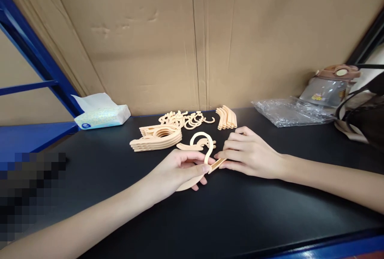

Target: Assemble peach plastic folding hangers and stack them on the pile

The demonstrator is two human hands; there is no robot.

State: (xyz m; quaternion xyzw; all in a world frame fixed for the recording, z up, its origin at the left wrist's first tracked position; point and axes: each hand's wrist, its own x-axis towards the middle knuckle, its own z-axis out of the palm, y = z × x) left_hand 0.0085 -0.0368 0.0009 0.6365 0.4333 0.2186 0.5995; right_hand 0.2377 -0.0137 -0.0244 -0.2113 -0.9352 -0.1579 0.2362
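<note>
L hand: thumb & fingers pinched shut, no gap I can see, on the foot of a pale peach plastic question-mark hook; some lower fingers spread loose below.
Under L palm: broad, flat, curved pale peach plastic arm, part hidden, poking out lower left; can't tell if it's fixed to the hook.
R hand: back up, fingers bunched; thumb & fingertips closed on one end of a short, narrow, grooved pale peach plastic strip.
Strip btwn hands: just L of R fingertips, R hand has the grip. Long axis slants, low end at L thumb tip, high end up-right into R fingers. Low end meets or almost meets hook's foot; seated or only touching, can't tell.
Hook stance: loop stands up from L pinch, tip curling left.
Just behind hook: loose curved peach pieces on the matte black tabletop.
Back L: neat stack of curved pale peach plastic arms.
Back ctr: tangled heap of small peach plastic hooks.
Beyond R hand: short bent peach plastic lengths, side by side, well apart from R fingers.
</note>
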